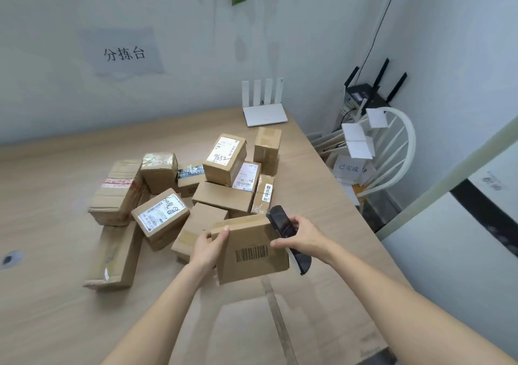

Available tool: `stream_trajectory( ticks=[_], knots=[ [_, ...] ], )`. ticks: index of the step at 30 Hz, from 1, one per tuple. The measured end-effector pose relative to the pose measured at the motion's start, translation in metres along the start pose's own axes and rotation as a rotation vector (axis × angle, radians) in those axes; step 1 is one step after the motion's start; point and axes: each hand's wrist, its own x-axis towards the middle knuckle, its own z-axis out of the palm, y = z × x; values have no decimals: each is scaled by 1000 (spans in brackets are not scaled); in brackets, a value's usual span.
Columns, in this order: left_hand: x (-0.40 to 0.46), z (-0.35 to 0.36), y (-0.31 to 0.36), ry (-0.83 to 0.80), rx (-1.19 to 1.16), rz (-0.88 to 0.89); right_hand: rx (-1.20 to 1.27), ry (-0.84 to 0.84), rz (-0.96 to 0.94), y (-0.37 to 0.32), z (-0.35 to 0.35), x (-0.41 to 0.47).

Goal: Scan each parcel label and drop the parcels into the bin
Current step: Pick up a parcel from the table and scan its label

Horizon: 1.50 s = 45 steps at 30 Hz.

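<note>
A brown cardboard parcel (252,264) with a printed barcode on its near face is lifted above the wooden table (56,308). My left hand (208,248) grips its left edge, thumb on top. My right hand (301,237) holds a black handheld scanner (280,223) against the parcel's right side, with the thumb touching the parcel beside the barcode. Behind them lies a heap of several cardboard parcels (224,165), some with white shipping labels. A white bin (354,168) with a handwritten label stands past the table's right edge.
A white router (265,114) stands at the table's back right corner. A white chair (392,151) and black routers (364,93) fill the corner beyond the bin. A cable hole (11,258) sits at the table's left. A paper sign (123,53) hangs on the wall.
</note>
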Motion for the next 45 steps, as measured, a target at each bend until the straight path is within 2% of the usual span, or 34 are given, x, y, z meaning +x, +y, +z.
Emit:
stream_trajectory(
  ticks=[7,14,20,26,32,36,40,45],
  knots=[
    [-95,-80,8,63,-68,198,-42,37,-145,-62,19,-108],
    [-181,-139,26,-19,-94,414,-53,115,-296,-117,27,-190],
    [-230,-167,33,2,-137,465,-63,118,-357,-139,27,-237],
    [-256,-171,37,41,-216,488,-40,107,-401,-149,26,-260],
    [-260,-164,47,228,-191,535,2,98,-415,-151,10,-273],
    [-274,-156,56,280,-218,551,-20,85,-423,-151,1,-277],
    [-288,-153,59,274,-296,557,-55,73,-436,-149,-5,-283],
    [-302,-146,64,153,-365,591,-79,103,-461,-145,-10,-290]
  ],
)
